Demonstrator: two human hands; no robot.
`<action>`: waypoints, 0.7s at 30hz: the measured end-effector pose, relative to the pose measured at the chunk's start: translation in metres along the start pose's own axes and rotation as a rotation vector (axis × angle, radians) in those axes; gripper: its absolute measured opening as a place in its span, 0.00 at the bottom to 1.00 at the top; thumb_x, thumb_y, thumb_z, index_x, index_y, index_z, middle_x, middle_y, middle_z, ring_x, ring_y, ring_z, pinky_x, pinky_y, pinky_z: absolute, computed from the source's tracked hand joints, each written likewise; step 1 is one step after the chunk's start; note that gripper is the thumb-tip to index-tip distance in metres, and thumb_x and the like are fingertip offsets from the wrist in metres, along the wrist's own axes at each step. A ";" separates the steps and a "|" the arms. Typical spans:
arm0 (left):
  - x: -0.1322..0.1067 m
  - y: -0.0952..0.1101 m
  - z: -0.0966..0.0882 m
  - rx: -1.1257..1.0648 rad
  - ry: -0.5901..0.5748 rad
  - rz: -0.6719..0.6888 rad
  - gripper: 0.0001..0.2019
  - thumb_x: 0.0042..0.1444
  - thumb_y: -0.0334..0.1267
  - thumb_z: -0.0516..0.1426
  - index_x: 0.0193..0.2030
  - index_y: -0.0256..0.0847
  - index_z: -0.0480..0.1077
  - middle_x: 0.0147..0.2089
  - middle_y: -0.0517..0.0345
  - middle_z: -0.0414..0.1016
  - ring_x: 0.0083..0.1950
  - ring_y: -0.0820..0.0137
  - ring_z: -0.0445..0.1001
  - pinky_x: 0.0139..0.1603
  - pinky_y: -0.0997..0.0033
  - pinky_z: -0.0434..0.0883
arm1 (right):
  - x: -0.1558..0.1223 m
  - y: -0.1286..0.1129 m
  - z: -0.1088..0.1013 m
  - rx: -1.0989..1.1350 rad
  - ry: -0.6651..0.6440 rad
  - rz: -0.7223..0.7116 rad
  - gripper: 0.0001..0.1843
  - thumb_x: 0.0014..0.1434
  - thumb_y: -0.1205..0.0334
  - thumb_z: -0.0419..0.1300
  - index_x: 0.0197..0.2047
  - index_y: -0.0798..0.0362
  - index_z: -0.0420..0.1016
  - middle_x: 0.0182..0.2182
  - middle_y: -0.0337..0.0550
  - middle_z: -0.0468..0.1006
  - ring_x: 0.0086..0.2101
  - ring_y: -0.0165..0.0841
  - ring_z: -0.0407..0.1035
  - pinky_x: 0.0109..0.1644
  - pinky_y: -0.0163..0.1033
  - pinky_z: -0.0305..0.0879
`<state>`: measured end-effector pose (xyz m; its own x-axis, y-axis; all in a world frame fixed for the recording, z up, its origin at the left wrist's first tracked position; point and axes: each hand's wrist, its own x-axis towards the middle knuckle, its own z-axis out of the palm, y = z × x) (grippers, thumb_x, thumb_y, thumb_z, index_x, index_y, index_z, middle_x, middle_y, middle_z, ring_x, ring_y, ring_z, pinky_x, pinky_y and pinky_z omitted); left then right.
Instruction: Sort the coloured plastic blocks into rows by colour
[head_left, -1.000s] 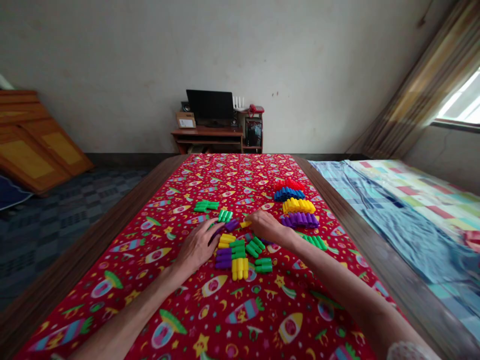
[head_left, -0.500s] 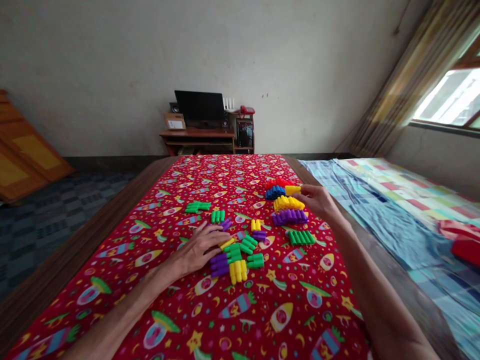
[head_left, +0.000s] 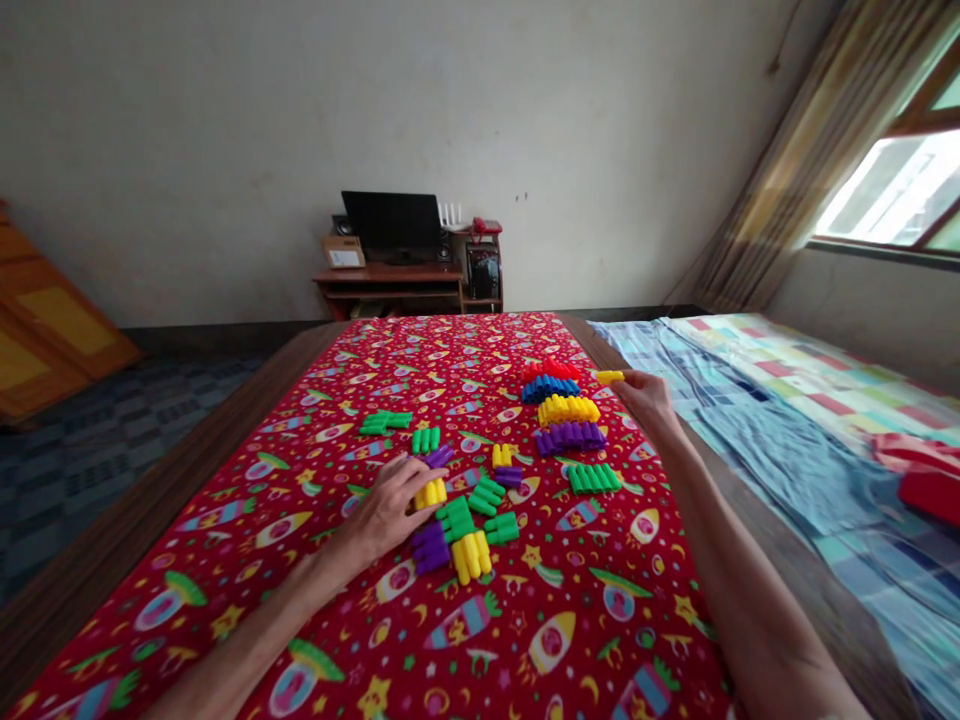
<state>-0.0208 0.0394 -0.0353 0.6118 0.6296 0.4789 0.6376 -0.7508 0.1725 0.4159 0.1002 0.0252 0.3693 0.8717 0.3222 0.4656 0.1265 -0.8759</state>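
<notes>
Plastic toy blocks lie on a red rocket-print cloth. My right hand pinches a small yellow block just right of sorted rows: red, blue, yellow, purple and green. My left hand rests on the cloth with its fingers closed on a yellow block at the edge of a loose pile of purple, green and yellow blocks.
More green blocks lie apart to the left. A wooden frame borders the cloth. A bed with a checked sheet is on the right. A desk with a monitor stands at the far wall.
My right hand lifted a yellow block from the pile and carried it right, beside the sorted rows. My left hand closed on a yellow block at the pile. The view turned slightly right.
</notes>
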 end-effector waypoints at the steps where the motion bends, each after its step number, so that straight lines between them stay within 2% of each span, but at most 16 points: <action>1: 0.000 -0.001 0.002 0.011 0.037 -0.014 0.16 0.62 0.41 0.54 0.55 0.43 0.72 0.43 0.53 0.75 0.48 0.62 0.73 0.58 0.59 0.68 | 0.000 0.004 0.000 0.003 -0.014 0.019 0.23 0.43 0.49 0.62 0.36 0.61 0.81 0.21 0.40 0.75 0.21 0.28 0.62 0.25 0.33 0.57; 5: -0.005 -0.006 0.009 0.046 0.103 -0.029 0.21 0.64 0.48 0.53 0.61 0.43 0.67 0.49 0.51 0.76 0.51 0.60 0.73 0.55 0.60 0.72 | -0.002 0.009 -0.003 0.048 -0.037 0.071 0.23 0.44 0.48 0.62 0.34 0.60 0.80 0.24 0.43 0.76 0.24 0.30 0.66 0.28 0.34 0.61; 10: -0.011 -0.007 0.014 0.093 0.066 -0.045 0.24 0.64 0.50 0.52 0.64 0.44 0.64 0.53 0.50 0.76 0.56 0.57 0.72 0.58 0.55 0.70 | 0.002 0.001 -0.005 0.092 -0.082 0.006 0.26 0.46 0.41 0.63 0.33 0.59 0.79 0.23 0.43 0.75 0.22 0.28 0.63 0.27 0.34 0.58; 13: -0.010 -0.005 0.013 0.094 0.049 -0.041 0.23 0.65 0.48 0.52 0.64 0.44 0.64 0.53 0.50 0.77 0.55 0.58 0.72 0.58 0.55 0.70 | 0.009 -0.007 0.000 0.016 -0.218 -0.036 0.27 0.49 0.39 0.60 0.29 0.59 0.77 0.20 0.40 0.71 0.21 0.26 0.58 0.25 0.33 0.53; 16: -0.008 -0.002 0.010 0.098 0.070 -0.011 0.22 0.66 0.48 0.51 0.62 0.43 0.65 0.50 0.50 0.77 0.54 0.59 0.73 0.57 0.56 0.71 | 0.019 -0.017 0.011 -0.162 -0.405 -0.083 0.28 0.46 0.37 0.60 0.24 0.58 0.76 0.17 0.37 0.65 0.20 0.26 0.55 0.24 0.34 0.50; 21: -0.006 -0.001 0.007 0.108 0.079 0.023 0.22 0.66 0.49 0.50 0.62 0.41 0.65 0.49 0.50 0.78 0.54 0.59 0.73 0.57 0.57 0.71 | 0.035 -0.025 0.024 -0.340 -0.651 -0.163 0.27 0.48 0.38 0.56 0.20 0.56 0.70 0.16 0.36 0.62 0.20 0.26 0.54 0.25 0.34 0.49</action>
<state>-0.0220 0.0372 -0.0441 0.5910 0.5913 0.5487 0.6730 -0.7364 0.0686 0.3977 0.1386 0.0494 -0.2263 0.9716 0.0687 0.7356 0.2167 -0.6418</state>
